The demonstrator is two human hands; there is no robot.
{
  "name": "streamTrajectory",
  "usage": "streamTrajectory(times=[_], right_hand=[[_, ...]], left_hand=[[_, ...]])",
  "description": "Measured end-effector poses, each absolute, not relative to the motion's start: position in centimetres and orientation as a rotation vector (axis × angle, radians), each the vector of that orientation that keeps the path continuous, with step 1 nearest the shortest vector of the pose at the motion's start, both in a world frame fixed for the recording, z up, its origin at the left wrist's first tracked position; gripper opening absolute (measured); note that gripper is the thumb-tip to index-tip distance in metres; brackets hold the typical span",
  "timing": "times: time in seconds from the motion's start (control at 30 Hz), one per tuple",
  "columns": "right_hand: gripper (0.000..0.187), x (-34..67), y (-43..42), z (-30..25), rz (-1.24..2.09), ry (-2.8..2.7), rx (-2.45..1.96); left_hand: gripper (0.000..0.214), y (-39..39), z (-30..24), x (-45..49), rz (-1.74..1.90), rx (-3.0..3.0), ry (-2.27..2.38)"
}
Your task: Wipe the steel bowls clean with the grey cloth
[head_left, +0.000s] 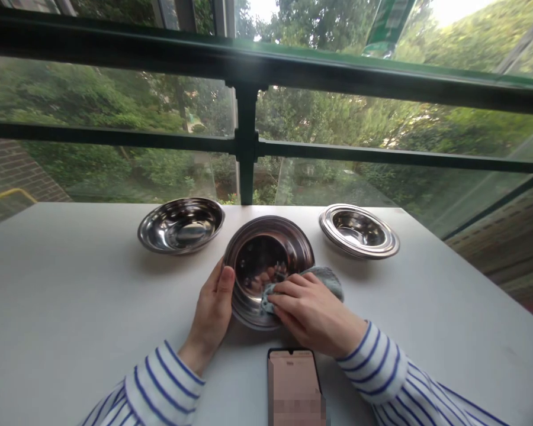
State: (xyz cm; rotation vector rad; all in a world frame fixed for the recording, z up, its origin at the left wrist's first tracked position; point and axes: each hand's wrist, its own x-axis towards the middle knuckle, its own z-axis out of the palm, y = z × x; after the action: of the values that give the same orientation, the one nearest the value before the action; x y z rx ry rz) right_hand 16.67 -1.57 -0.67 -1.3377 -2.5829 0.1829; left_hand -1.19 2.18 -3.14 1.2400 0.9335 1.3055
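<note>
Three steel bowls on the white worktop (71, 296), and the action is dead centre: the middle bowl (266, 251) stands tipped toward the person, near edge down on the worktop. Left hand (211, 313) grips its rim at nine o'clock, fingers (225, 279) curled tight round the edge. Right hand (313, 310) sits at five o'clock, its fingers closed flat over a grey cloth (331, 278), pressing it against the near inner wall. This looks like the wiping step, mid-stroke. Taking the cloth round the rest of the inside calls for a firm left-hand brace, since the bowl stands tilted. A second bowl (181, 225) sits at ten o'clock, a third bowl (359, 231) at two, and a phone (293, 384) lies at six.
</note>
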Motion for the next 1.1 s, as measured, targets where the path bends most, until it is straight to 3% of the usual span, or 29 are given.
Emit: streamTrajectory(times=[0.17, 0.47, 0.97, 1.1], right_hand=[[0.029, 14.6, -1.6, -0.5, 0.374, -2.551, -1.151], [0.019, 16.4, -1.3, 0.2, 0.222, -2.628, -1.289], [0.023, 15.4, -0.7, -0.6, 0.054, -2.545, -1.368], [0.019, 15.7, -0.9, -0.5, 0.143, -2.604, -1.334]], left_hand=[[0.058, 2.2, -3.8, -1.3, 1.309, 1.142, 1.051], [0.056, 2.1, -3.2, -0.9, 1.287, 1.099, 1.047], [0.059, 2.5, -3.9, -0.9, 1.228, 1.124, 1.027], [0.059, 2.2, -3.6, -0.9, 1.264, 1.102, 1.031]])
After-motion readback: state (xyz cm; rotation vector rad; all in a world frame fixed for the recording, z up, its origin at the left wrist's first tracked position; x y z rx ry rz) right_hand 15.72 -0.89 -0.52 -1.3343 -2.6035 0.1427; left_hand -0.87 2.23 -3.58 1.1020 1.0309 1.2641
